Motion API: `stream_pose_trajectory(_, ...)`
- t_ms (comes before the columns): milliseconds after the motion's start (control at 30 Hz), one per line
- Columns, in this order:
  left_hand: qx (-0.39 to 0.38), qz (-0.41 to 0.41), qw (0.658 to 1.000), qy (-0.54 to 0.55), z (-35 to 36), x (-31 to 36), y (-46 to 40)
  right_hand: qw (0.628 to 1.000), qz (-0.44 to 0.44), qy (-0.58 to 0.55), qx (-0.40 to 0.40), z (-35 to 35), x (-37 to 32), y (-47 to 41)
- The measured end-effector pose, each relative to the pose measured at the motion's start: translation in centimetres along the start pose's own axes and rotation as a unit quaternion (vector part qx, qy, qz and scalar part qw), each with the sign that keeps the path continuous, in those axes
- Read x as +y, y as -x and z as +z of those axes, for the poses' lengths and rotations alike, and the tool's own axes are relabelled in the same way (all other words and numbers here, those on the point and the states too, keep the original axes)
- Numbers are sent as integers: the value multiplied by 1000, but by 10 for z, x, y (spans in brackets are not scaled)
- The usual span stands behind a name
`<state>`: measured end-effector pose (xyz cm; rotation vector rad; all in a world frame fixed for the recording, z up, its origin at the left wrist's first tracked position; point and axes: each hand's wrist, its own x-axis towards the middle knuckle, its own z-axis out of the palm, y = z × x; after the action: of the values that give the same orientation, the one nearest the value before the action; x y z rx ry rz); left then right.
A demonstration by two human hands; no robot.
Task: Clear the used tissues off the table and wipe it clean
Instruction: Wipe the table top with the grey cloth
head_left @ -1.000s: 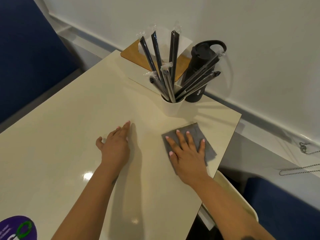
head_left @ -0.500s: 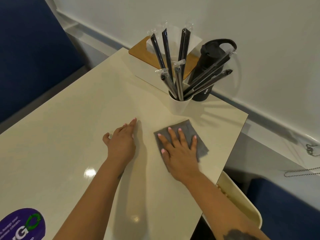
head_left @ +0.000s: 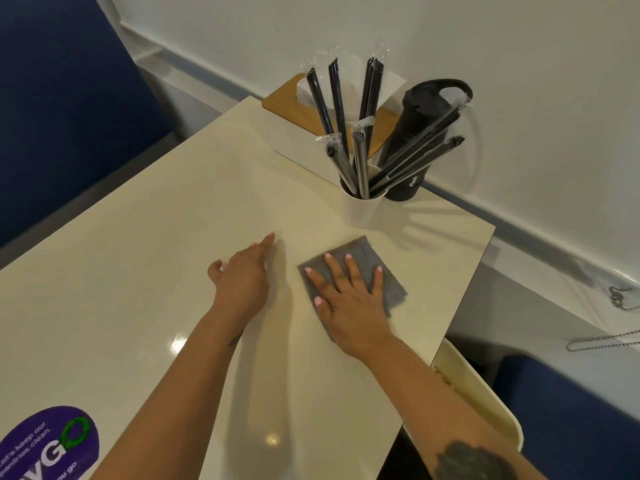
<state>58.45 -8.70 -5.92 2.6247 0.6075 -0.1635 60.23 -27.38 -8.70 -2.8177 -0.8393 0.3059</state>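
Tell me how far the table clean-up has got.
Done: no used tissues show on the table. In hand: the right hand presses a grey cloth flat near the white straw cup; the left hand rests flat beside it. Left: wiping the remaining surface, though which parts are already wiped cannot be told.

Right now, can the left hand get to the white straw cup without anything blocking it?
Probably yes. The left hand lies flat and open on the table, and bare tabletop runs between it and the white straw cup. The grey cloth under the right hand sits off to the side.
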Motion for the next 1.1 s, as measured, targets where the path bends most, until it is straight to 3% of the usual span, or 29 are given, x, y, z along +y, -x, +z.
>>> stream_pose_trajectory(200,68,-6,995,69,-1,-1,9,989,-148,-1,-2,19,-30,42)
stream_pose_trajectory(367,107,-28,988,110,-5,-9,29,998,-59,12,-11,5,20,45)
stream_pose_trajectory(467,136,-61,980,132,-6,-15,44,1000,-3,6,-10,4,2,11)
stream_pose_trajectory(600,155,-81,975,137,-4,-28,56,996,-82,-12,-21,12,-44,9)
stream_pose_trajectory(700,178,-89,974,105,-1,-42,59,986,-159,-30,-27,16,-36,44)
stream_pose_trajectory(833,179,-106,977,55,-4,-61,64,995,-97,1,-20,7,11,51)
stream_pose_trajectory(967,167,-129,977,27,-2,-74,70,1000,-18,12,-14,8,-14,13)
stream_pose_trajectory(1100,169,-137,976,12,2,-79,77,991,-131,-8,-22,22,-60,27)
